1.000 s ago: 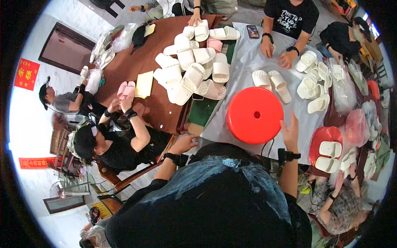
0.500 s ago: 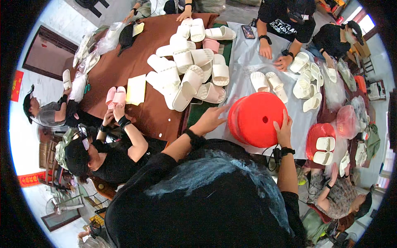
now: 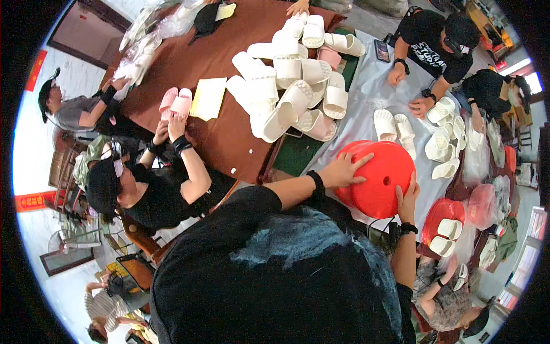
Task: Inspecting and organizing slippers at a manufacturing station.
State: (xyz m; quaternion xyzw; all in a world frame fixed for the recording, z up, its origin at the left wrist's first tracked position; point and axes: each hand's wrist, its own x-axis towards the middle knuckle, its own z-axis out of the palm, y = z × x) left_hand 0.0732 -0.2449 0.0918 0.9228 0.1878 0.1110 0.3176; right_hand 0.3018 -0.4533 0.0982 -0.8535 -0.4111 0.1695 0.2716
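A round red plastic stool (image 3: 379, 179) is tilted up in front of me. My left hand (image 3: 342, 169) lies flat on its left side and my right hand (image 3: 408, 199) grips its lower right edge. Just beyond it a pair of white slippers (image 3: 394, 127) lies on the grey sheet (image 3: 366, 92). A heap of white slippers (image 3: 289, 86) sits further left on the brown table (image 3: 212, 132).
A person in black at my left holds a pink slipper pair (image 3: 176, 101) beside a yellow paper (image 3: 207, 97). Two people in black sit across the table near a phone (image 3: 381, 50). More white slippers (image 3: 444, 140) and a second red stool (image 3: 444, 221) are on the right.
The red stool has tipped up from lying flat. My left hand came from my side onto its left face; my right hand stayed on its right edge.
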